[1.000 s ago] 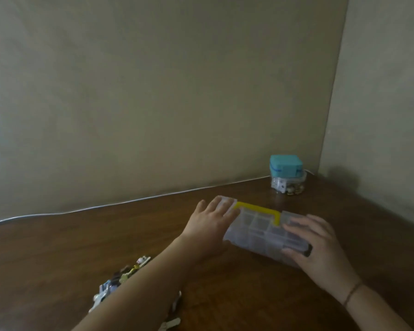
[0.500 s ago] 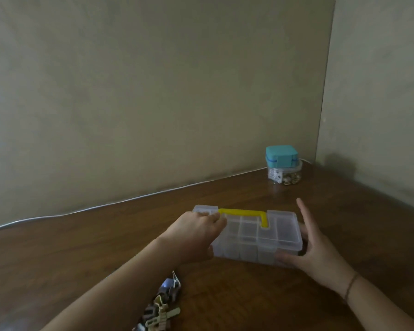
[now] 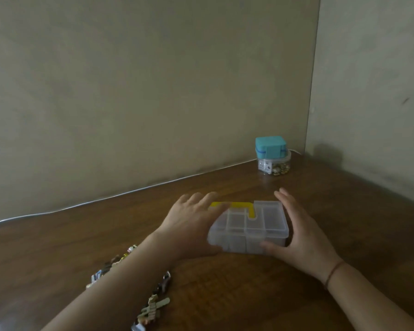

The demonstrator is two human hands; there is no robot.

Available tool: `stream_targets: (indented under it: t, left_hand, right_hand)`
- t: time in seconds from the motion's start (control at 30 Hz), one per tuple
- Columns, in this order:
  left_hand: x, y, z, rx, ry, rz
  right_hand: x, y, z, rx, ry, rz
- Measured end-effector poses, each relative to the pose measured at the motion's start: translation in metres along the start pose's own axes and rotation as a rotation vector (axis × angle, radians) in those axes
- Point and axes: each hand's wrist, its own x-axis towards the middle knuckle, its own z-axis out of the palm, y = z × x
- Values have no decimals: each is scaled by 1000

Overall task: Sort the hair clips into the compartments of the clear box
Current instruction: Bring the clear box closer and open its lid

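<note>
The clear box with a yellow handle sits closed on the brown table, its compartments visible through the lid. My left hand lies against the box's left end, fingers spread over its top corner. My right hand presses the right end, thumb on the front wall and fingers along the side. A pile of hair clips lies on the table near the bottom edge; my left forearm covers its middle, and more clips show on the arm's far side.
A small clear jar with a teal lid stands in the back right corner by the walls. A white cable runs along the table's back edge. The brown table stretches wide to the left.
The box has turned and slid nearer to me between both hands. My left fingers opened over its left end, and my right hand moved in against its right end.
</note>
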Motion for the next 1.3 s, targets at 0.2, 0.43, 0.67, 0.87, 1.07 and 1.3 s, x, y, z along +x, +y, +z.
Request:
stream_targets:
  t: [0.2,0.43,0.67,0.87,1.07,1.3]
  left_hand:
    - [20,15,13,-116,-22,-8]
    - [17,15,17,-143,-11,-25]
    - [14,10,19,-225,-24,-59]
    - [-30,-15,40,-378,24,-334]
    - [-50,-39,47,-964,-81,-470]
    - [-40,-39,32,-1001,-245,-329]
  right_hand:
    - [9,-5,7,-484,230,-493]
    - [14,-4,10,-587,334,-709]
    - [19,-13,-6,-532,228,-659]
    - [14,-8,-7,-548,201,-624]
    - [12,-50,-4,-686,85,-453]
    - [40,-115,39,-826,-341,-299]
